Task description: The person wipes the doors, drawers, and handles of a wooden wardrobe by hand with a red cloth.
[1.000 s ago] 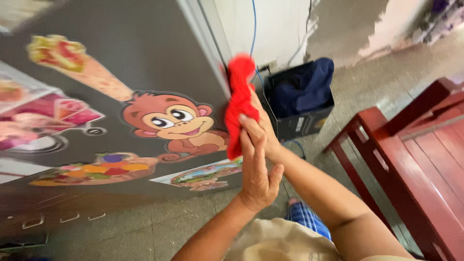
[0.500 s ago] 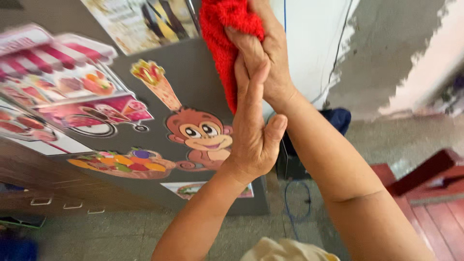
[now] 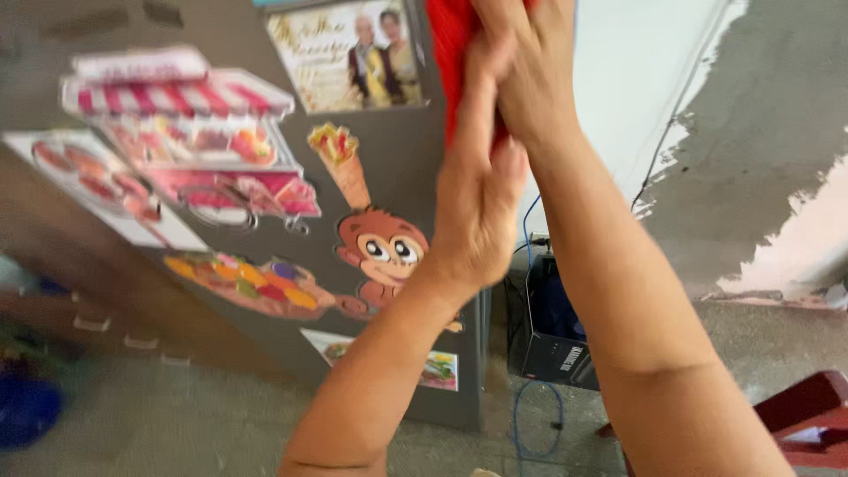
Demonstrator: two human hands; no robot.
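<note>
A red cloth (image 3: 449,62) is pressed against the right edge of a dark grey cabinet door (image 3: 402,146) at the top of the view. My right hand (image 3: 534,75) is closed around the cloth, and its arm reaches up from the lower right. Just below and left of it, my left hand (image 3: 477,199) lies flat with straight fingers against the cloth and my right hand. The top of the cloth is cut off by the frame.
The door carries stickers: a cartoon monkey (image 3: 384,256), an ice-cream cone (image 3: 340,163), a striped food cart (image 3: 190,115) and a photo print (image 3: 353,53). A black box with blue cable (image 3: 552,340) stands on the floor by a patchy wall (image 3: 742,159). Red wooden furniture (image 3: 808,420) is at the lower right.
Both hands and the red cloth have moved up along the door's right edge, from monkey height to above the cone sticker. The view has tilted up with them.
</note>
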